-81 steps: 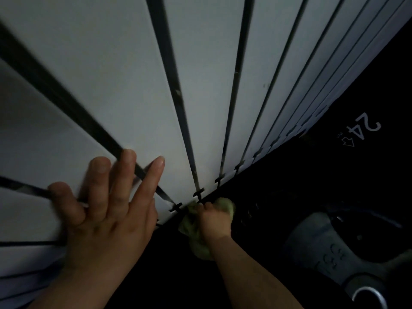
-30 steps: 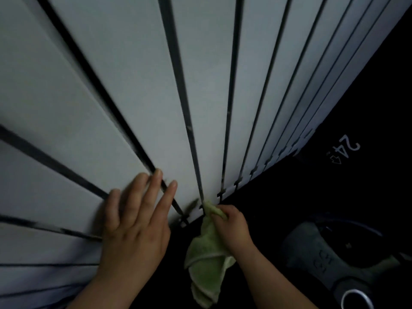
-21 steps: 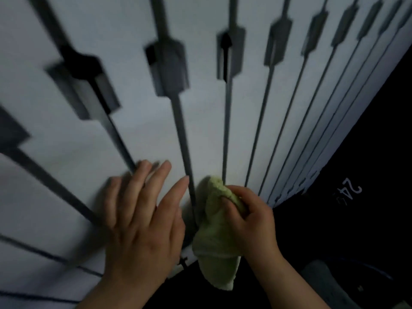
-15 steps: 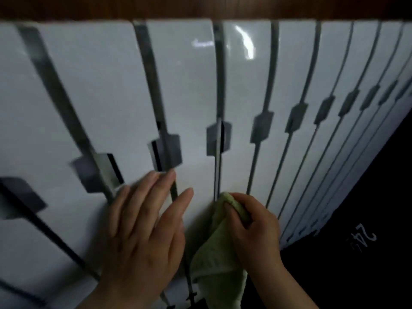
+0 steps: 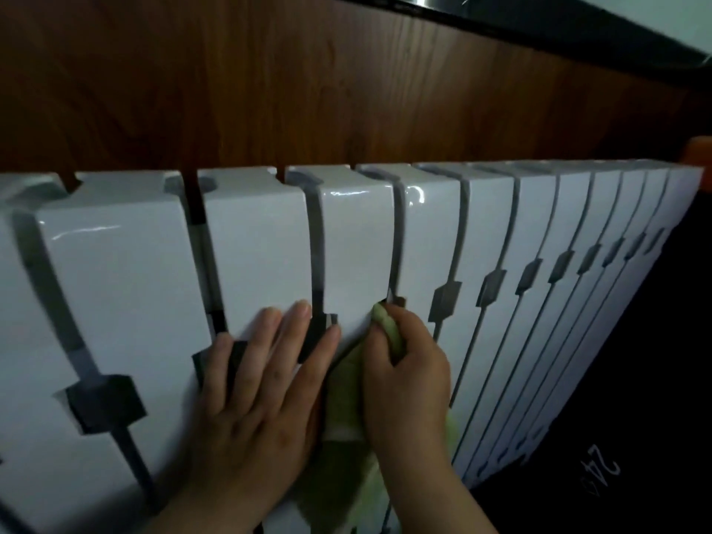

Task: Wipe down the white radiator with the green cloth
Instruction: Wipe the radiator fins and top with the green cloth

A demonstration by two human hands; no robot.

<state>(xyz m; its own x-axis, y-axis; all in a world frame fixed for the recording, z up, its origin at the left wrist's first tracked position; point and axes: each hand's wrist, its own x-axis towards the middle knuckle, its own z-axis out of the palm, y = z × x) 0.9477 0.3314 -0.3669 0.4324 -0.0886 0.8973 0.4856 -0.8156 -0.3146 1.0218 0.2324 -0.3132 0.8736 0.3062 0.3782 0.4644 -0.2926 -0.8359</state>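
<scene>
- Left hand [image 5: 254, 383] flat on radiator [image 5: 115, 283] front, fingers spread, likely bracing against the push.
- Right hand [image 5: 408, 371] pinching green cloth [image 5: 346, 395], bunched tip pressed into gap between two fins, probably chasing dust.
- Loose cloth hanging between both hands.

The only readable marking was a pale "24" [image 5: 605, 471], printed on the dark surface [image 5: 647, 379] just below the right end of the white radiator [image 5: 501, 233]. It stood tilted and turned round. A smaller pale mark touching it was too blurred to read.
</scene>
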